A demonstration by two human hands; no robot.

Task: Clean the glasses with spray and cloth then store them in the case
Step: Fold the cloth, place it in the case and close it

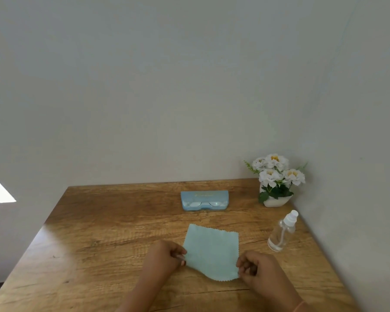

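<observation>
Teal cloth lies flat near the tabletop's front edge, my left fingers and right fingers each pinching 1 corner. Glasses sit in the case by the far edge; whether cleaned yet, I cannot tell.

The glasses showed only as a faint outline through the case, whose lid lettering was too small to read. The left hand and right hand covered the near corners of the cloth; both forearms were cut off at the frame's bottom edge.

L hand, R hand, curled, prob. pinching
</observation>
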